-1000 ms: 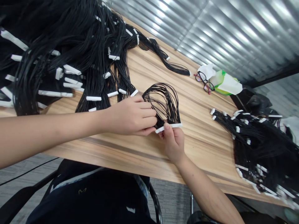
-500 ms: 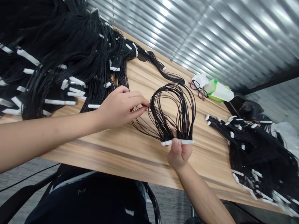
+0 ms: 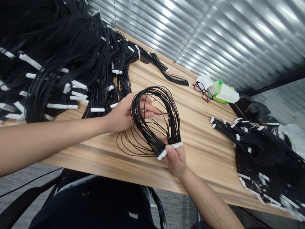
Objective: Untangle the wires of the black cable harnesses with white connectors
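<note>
A looped black wire harness (image 3: 175, 119) stands above the table, its wires bent round in an arch with a white connector at each end. My right hand (image 3: 176, 159) pinches the two white connectors side by side between thumb and fingers. My left hand (image 3: 125, 111) is at the left side of the loop, its fingers stretched out and apart, partly behind the wires, with the fingertips showing inside the arch. A thin wire passes close to the index fingertip. Several loose wires (image 3: 128, 149) bow out to the lower left of the bundle.
A big heap of black harnesses (image 3: 78, 41) with white connectors covers the table's left side; another pile (image 3: 267, 152) lies at the right. One harness (image 3: 171, 76) stretches along the back. Glasses (image 3: 203, 91) and a green-and-white packet (image 3: 224, 92) lie near the corrugated metal wall (image 3: 190, 35).
The looped harness and my right hand have moved left, and the connectors have tilted apart. My left hand has gone from pinching beside the loop to reaching into it with spread fingers.
</note>
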`<state>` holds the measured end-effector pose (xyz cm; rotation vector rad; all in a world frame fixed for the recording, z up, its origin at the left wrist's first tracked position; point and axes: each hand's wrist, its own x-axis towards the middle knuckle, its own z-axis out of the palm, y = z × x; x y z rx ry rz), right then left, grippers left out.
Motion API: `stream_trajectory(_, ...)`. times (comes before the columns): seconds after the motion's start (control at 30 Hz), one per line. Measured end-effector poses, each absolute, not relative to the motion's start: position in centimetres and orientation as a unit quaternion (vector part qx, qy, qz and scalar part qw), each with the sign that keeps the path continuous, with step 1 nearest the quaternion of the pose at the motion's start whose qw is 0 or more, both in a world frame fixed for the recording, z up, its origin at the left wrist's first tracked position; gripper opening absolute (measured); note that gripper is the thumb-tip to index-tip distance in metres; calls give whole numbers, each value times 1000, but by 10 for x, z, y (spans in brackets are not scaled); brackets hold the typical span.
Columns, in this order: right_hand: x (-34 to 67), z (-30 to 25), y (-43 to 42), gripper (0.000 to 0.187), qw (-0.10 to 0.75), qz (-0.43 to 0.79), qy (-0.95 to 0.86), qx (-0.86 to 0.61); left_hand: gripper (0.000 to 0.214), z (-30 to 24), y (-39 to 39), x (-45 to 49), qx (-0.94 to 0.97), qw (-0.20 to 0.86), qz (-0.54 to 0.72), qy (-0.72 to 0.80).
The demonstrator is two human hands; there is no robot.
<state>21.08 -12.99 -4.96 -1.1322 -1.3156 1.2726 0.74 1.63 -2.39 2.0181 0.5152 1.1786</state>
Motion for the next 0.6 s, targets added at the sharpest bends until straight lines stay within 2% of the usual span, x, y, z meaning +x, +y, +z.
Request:
stream_trajectory(0.1, 210, -42, -128, 50, 470, 586, -491, -442, 19, -26, 19, 5, 823, 318, 438, 171)
stream_trajectory(0.3, 212, -34, -125, 51, 448, 609, -495, -428, 34, -22, 17, 7, 767, 451, 417, 187)
stream_trajectory(0.43, 211, -31, -123, 55, 433, 613, -515, -415, 48, -16, 19, 6, 771, 426, 420, 217)
stream_trajectory(0.5, 211, -30, -123, 55, 429, 609, -528, -409, 47, -17, 21, 7, 789, 401, 407, 224)
stream_trajectory(0.6, 212, -30, -123, 54, 426, 602, -551, -391, 40, -21, 21, 8, 811, 423, 378, 146)
